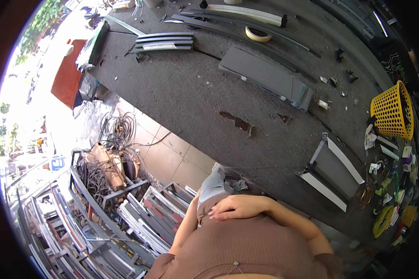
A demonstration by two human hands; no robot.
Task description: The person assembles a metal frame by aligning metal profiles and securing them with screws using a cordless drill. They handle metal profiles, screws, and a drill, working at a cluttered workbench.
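Observation:
My right hand lies flat on the front of my brown ribbed shirt at the waist, fingers stretched out and holding nothing. My left forearm runs down along my side toward my grey jeans; the hand itself is hidden behind my body. A dark grey worktable stretches in front of me. On it, the nearest things to my right hand are a short grey channel piece with white strips and a torn patch in the table cover.
A long grey box profile, stacked grey profiles, a roll of tape and long rails lie farther back. A yellow basket and small clutter sit at the right. Racks of metal profiles and cable coils stand on the floor at the left.

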